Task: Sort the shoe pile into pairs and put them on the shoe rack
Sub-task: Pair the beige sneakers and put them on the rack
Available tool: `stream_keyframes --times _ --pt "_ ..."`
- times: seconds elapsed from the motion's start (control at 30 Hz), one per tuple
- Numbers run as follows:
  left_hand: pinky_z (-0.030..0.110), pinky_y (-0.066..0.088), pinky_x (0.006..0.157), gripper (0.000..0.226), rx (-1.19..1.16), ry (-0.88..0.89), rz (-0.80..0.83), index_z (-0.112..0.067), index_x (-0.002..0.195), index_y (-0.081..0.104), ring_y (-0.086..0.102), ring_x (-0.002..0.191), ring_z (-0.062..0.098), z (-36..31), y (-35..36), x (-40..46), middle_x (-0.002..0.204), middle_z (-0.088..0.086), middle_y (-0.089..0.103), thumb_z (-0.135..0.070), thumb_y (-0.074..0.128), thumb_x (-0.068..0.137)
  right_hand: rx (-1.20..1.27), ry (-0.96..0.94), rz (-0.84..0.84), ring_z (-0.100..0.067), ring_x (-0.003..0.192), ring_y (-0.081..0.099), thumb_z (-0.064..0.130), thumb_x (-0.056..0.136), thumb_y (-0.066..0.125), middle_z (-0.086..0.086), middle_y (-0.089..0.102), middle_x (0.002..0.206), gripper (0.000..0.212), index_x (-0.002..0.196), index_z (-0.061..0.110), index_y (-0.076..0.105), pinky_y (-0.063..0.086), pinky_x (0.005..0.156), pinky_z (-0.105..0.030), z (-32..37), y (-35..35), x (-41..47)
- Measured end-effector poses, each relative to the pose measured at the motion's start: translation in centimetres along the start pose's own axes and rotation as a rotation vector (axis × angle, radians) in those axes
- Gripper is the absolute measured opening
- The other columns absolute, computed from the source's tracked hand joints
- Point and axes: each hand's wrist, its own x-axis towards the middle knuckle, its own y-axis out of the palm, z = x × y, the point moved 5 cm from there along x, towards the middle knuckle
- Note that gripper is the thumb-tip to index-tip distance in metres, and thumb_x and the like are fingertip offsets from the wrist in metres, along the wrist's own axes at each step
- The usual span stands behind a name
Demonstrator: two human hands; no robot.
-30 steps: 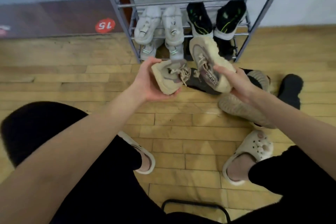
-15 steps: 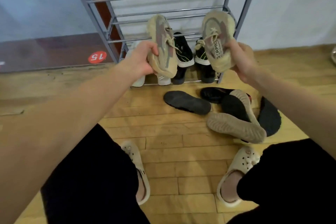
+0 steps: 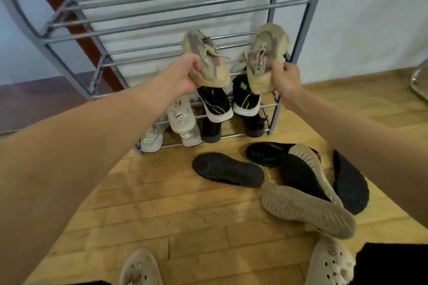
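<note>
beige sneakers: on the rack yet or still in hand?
In hand. The left hand grips one beige sneaker, the right hand the other, both held up in front of the shoe rack.

The shoe rack (image 3: 176,18) is showing bare bars on its upper and middle shelves, leaving open room. White sneakers (image 3: 183,120) and black sneakers (image 3: 217,104) are filling the lower shelves. Overturned shoes (image 3: 301,187) are cluttering the wooden floor (image 3: 162,203) in front.
</note>
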Motion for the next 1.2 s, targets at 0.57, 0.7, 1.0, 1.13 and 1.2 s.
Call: stream_keyframes --times 0.57,0.7,1.0,1.13,1.2 --pt "0.031 0.055 0.066 0.039 0.130 0.044 0.014 -0.002 0.104 0.051 0.062 0.089 0.027 0.7 2.4 7.4 0.112 0.013 0.059 0.011 0.026 0.077 -0.139 -0.126 -0.028 0.001 0.083 0.048 0.023 0.102 0.028 0.005 0.050 0.103 0.038 0.134 0.008 0.042 0.041 0.064 -0.012 -0.6 1.4 7.5" --pt "0.034 0.053 0.075 0.040 0.302 0.169 -0.136 0.004 0.113 0.060 0.062 0.096 0.030 0.6 2.1 7.8 0.107 0.016 0.062 0.014 0.037 0.081 -0.201 -0.134 -0.048 -0.010 0.090 0.051 0.019 0.102 0.027 0.000 0.052 0.101 0.036 0.129 0.005 0.047 0.046 0.082 -0.027 -0.4 1.7 7.1" --pt "0.025 0.053 0.077 0.032 0.669 0.422 -0.169 -0.011 0.112 0.068 0.062 0.093 0.013 1.6 0.9 5.5 0.107 0.005 0.069 -0.001 0.047 0.091 -0.393 -0.245 0.030 -0.026 0.118 0.047 0.019 0.101 0.028 -0.013 0.052 0.128 0.040 0.136 0.004 0.041 0.039 0.103 -0.038 -1.2 0.4 2.6" --pt "0.016 0.047 0.075 0.031 0.690 0.520 -0.363 -0.012 0.113 0.066 0.058 0.095 0.009 4.6 -0.4 3.1 0.104 -0.001 0.065 -0.004 0.047 0.090 -0.522 -0.244 0.103 -0.029 0.134 0.037 0.022 0.102 0.031 -0.016 0.041 0.142 0.046 0.146 0.007 0.029 0.033 0.111 -0.039 -3.8 -1.0 -1.5" --pt "0.011 0.040 0.069 0.031 0.689 0.483 -0.415 -0.014 0.115 0.062 0.055 0.093 0.007 7.0 -1.0 1.8 0.101 -0.006 0.060 -0.006 0.046 0.090 -0.626 -0.197 0.169 -0.030 0.135 0.036 0.022 0.101 0.034 -0.017 0.037 0.145 0.050 0.148 0.007 0.026 0.032 0.111 -0.038 -6.4 -2.2 -3.7"
